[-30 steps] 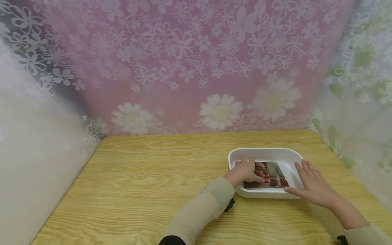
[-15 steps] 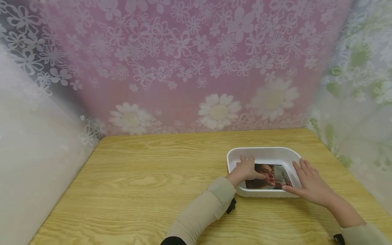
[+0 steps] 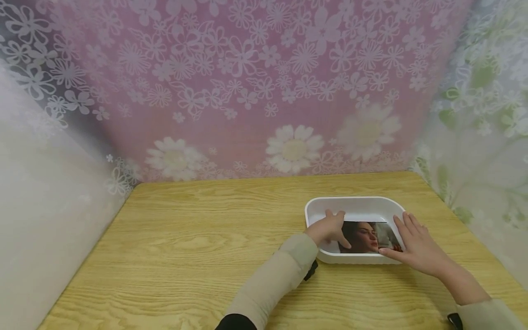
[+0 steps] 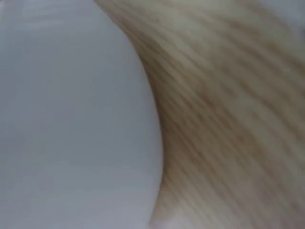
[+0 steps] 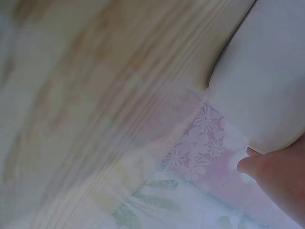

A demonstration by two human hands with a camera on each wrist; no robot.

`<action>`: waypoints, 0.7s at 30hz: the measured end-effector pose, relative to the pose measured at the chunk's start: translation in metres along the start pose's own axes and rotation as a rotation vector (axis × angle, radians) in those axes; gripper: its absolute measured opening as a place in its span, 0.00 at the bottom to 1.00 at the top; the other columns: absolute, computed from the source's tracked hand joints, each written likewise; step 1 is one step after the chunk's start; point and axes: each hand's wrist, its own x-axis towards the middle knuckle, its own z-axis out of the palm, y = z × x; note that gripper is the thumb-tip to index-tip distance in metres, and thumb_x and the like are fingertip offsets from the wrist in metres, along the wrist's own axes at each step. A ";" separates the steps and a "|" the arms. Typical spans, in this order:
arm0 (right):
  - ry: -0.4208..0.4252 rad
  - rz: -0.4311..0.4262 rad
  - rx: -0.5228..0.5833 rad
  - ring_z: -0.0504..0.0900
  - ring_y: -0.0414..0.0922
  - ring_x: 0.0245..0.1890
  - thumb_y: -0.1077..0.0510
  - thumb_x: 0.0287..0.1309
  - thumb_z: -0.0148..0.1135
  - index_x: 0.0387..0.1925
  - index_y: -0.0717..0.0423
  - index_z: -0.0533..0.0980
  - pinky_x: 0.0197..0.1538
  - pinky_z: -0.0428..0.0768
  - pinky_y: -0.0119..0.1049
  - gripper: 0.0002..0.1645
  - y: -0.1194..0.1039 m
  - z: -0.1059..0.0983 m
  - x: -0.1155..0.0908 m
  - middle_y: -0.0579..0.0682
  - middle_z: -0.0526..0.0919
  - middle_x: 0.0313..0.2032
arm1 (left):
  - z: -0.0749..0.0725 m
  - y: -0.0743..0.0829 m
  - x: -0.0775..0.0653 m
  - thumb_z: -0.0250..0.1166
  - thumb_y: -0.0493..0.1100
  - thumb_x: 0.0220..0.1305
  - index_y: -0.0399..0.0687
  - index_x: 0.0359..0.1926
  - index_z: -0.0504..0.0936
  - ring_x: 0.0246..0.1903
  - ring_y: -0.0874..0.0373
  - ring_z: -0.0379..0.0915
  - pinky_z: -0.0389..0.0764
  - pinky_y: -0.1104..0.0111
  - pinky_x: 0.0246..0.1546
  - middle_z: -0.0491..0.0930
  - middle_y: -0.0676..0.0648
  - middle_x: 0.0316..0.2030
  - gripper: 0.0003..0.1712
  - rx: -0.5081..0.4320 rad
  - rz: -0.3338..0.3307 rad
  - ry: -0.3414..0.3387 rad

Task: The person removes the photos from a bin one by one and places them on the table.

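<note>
Shifted right since half a second ago: printed picture [image 3: 367, 238], face up in the white tray [image 3: 359, 259], toward its right end. Closest, beige sleeves [image 3: 270, 284] over wood-grain table [image 3: 165, 256]. Left hand [image 3: 328, 229] in the tray's left end, fingers apart, thumb overlapping the picture, contact unclear. Right hand [image 3: 422, 245] with straight fingers on the right rim, thumb apart. Beyond, pink floral curtain [image 3: 231, 137].

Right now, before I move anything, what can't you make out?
Head view: the upper-left corner of the photo, hidden by the left hand.
Head view: part of the white tray, behind the right hand.
Head view: what the black object is, partly hidden by the left sleeve.
Left wrist view: the tray's outline, cut off by the left edge.
Right wrist view: most of the right hand, cut off by the right edge.
</note>
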 end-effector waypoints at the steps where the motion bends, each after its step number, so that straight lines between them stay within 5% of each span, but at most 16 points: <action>1: 0.001 0.001 -0.001 0.26 0.61 0.62 0.41 0.49 0.60 0.63 0.76 0.42 0.53 0.36 0.66 0.58 0.000 0.000 0.000 0.77 0.37 0.60 | 0.000 0.000 0.000 0.74 0.44 0.40 0.57 0.65 0.53 0.19 0.58 0.70 0.72 0.72 0.18 0.47 0.42 0.62 0.53 0.016 -0.003 -0.001; 5: -0.007 0.004 0.006 0.26 0.61 0.62 0.41 0.50 0.59 0.63 0.75 0.41 0.53 0.35 0.66 0.58 0.000 0.000 0.000 0.77 0.36 0.61 | 0.000 0.000 -0.001 0.74 0.46 0.39 0.54 0.64 0.55 0.18 0.59 0.68 0.71 0.73 0.17 0.46 0.41 0.63 0.52 0.097 -0.013 0.003; 12: -0.018 0.009 0.012 0.25 0.61 0.62 0.41 0.50 0.59 0.63 0.75 0.40 0.53 0.34 0.65 0.59 -0.001 -0.002 0.000 0.77 0.35 0.61 | 0.002 -0.001 0.003 0.73 0.50 0.40 0.48 0.50 0.68 0.16 0.61 0.69 0.70 0.75 0.16 0.54 0.41 0.56 0.35 0.232 0.021 0.020; 21: -0.010 0.002 -0.006 0.25 0.60 0.62 0.40 0.50 0.59 0.63 0.75 0.40 0.53 0.35 0.66 0.59 -0.001 -0.001 0.000 0.77 0.35 0.61 | 0.002 -0.003 0.004 0.73 0.51 0.41 0.48 0.50 0.67 0.18 0.60 0.70 0.70 0.74 0.17 0.54 0.43 0.51 0.36 0.175 0.012 0.000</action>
